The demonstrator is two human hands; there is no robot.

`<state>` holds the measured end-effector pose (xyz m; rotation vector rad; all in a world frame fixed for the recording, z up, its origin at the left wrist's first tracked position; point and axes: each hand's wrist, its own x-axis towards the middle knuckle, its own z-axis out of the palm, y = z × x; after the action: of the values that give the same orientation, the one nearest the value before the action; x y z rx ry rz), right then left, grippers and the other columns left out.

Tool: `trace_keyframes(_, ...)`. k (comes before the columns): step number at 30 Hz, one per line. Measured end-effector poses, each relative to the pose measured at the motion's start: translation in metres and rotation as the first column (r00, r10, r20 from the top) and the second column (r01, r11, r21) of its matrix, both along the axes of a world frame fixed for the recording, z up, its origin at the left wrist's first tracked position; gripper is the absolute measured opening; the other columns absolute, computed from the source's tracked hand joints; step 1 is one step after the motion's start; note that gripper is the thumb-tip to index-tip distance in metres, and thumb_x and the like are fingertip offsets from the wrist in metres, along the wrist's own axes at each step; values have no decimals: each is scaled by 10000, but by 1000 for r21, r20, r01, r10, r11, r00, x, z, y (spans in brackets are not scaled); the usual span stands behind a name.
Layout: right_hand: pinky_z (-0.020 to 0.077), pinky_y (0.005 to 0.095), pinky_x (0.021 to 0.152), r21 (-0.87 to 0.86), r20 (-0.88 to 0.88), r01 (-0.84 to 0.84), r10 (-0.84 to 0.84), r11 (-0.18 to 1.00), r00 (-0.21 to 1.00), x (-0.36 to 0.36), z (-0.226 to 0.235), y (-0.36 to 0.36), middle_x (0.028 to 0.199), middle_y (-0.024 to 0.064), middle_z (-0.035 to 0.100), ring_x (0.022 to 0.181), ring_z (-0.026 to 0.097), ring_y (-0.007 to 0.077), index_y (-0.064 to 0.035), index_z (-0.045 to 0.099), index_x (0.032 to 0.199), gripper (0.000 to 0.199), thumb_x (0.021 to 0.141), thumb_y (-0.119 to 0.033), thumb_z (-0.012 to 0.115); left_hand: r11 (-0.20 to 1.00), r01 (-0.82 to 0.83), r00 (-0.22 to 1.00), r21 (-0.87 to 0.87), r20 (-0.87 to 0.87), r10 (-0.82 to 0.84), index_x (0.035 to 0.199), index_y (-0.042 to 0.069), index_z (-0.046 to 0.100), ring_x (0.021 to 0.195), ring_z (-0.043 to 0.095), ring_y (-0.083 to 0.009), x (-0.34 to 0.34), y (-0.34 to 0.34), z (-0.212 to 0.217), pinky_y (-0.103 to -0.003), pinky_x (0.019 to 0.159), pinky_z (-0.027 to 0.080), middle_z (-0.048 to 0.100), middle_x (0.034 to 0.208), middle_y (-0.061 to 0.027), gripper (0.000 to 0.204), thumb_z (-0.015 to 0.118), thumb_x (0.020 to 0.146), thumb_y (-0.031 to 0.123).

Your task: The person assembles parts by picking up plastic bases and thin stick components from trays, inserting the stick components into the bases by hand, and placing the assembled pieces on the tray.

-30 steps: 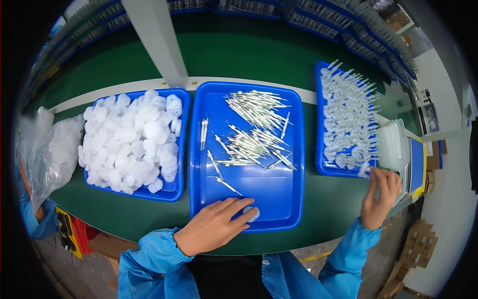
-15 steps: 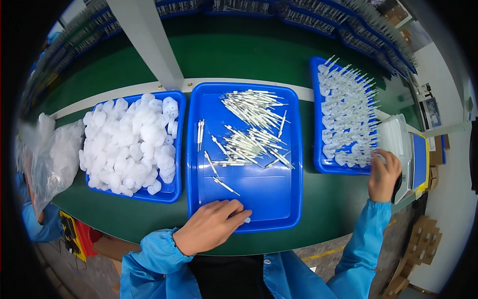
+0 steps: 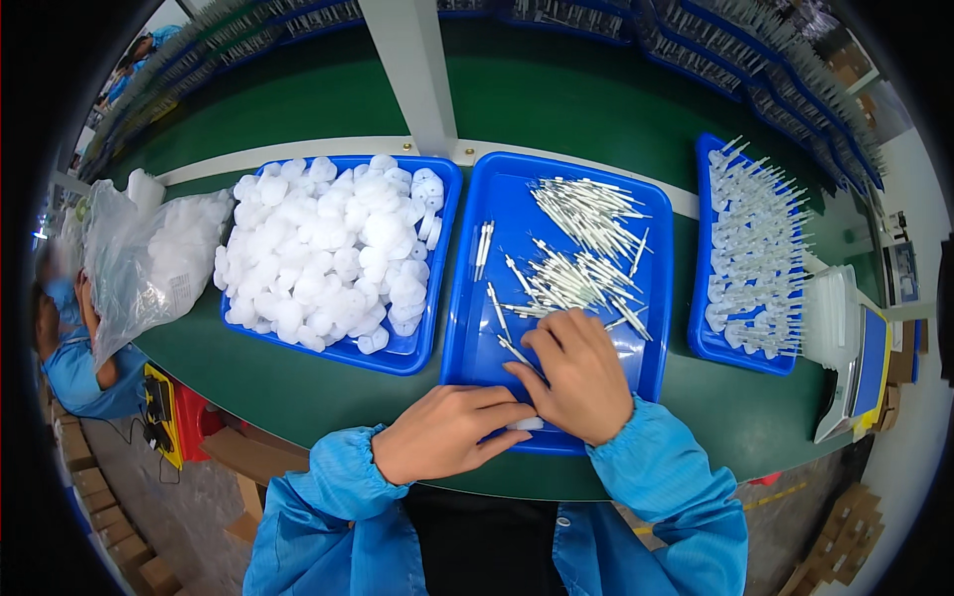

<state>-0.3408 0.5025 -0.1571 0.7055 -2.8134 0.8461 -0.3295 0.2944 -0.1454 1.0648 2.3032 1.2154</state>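
My left hand is at the near edge of the middle blue tray, its thumb and fingers closed on a small white plastic piece, mostly hidden by the fingers. Just beside it, my right hand reaches over the tray, thumb and index finger apart around one thin white stick-like part. That part's lower end is hidden under the hand. Farther back in the same tray lie two heaps of similar thin white sticks, with a few loose ones at the left.
Left stands a blue tray heaped with white plastic discs, beside a clear plastic bag. At right, a blue tray holds rows of upright assembled pieces; clear containers adjoin it. A metal post rises behind. Another person sits far left.
My right hand has moved from the right-hand tray to the middle tray, next to my left hand. The left hand still holds the white piece. The view has shifted left.
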Motion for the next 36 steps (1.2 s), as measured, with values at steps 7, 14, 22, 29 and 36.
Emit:
trace_keyframes(7, 489, 446, 761, -128, 122, 82, -67, 988, 990, 12, -9, 11, 890, 154, 623, 853, 619, 352, 14, 646, 962, 152, 853, -28, 743, 972, -180, 975, 151, 160, 156, 1125, 9, 752, 786, 723, -240, -7, -7, 1, -323, 691, 585, 718, 956, -114, 249, 789, 883, 58)
trace_keyframes(14, 547, 378, 707, -357, 129, 152, -113, 922, 985, 28, 29, 26, 880, 154, 705, 779, 687, 311, -3, 723, 1136, 299, 844, 30, 779, 920, -375, 821, 116, 503, 271, 1221, -31, 713, 908, 734, -179, -24, -4, 6, -280, 786, 594, 726, 1004, -129, 267, 713, 962, 33)
trace_keyframes(22, 530, 380, 643, -204, -72, 163, -181, 965, 981, 31, 19, 12, 910, 122, 663, 754, 637, 289, 6, 739, 1087, 275, 820, 47, 786, 782, -553, 649, 288, 738, 187, 1235, -59, 689, 940, 733, -167, -25, 7, -6, -256, 776, 583, 717, 1036, -112, 280, 710, 975, 43)
trace_keyframes(29, 527, 372, 621, -260, -108, 194, -228, 946, 968, 29, 13, 9, 868, 112, 663, 722, 632, 274, 10, 751, 1061, 306, 768, 36, 833, 781, -540, 690, 316, 697, 196, 1212, -50, 706, 992, 722, -166, -25, 5, -14, -262, 797, 590, 705, 1127, -119, 267, 732, 955, 21)
trace_keyframes(36, 517, 359, 610, -252, -89, 141, -168, 957, 982, 31, 14, 8, 857, 104, 664, 716, 633, 268, 9, 760, 1042, 284, 769, 33, 835, 803, -541, 674, 251, 700, 235, 1191, -80, 695, 1048, 723, -202, -24, 3, -9, -297, 908, 603, 727, 1165, -172, 257, 725, 941, -29)
